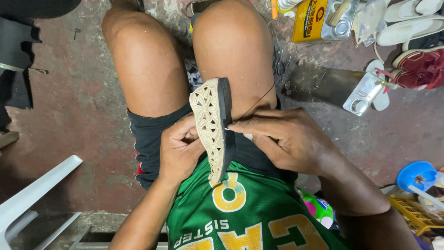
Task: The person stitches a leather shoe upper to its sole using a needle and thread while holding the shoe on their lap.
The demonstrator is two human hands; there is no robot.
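Item: sandal sole (213, 127) — cream cut-out upper face, dark rubber edge, stood on edge across the lap between the thighs.
Left hand (181, 149): clenched round the sole's cream side, steadying it.
Right hand (287, 139): fingertips pinched on a needle (229, 129) at the dark edge — black thread (259, 99) trailing up over the right knee.
Step, as judged: stitching the sole's edge; drawing the thread through needs clear pull to the right.
Surroundings: floor (78, 106) open on the left; adhesive can (311, 19), metal tin (363, 95) and shoes (418, 62) crowd the right.

Yellow can (309, 19); red shoes (418, 67); blue lid (415, 174)
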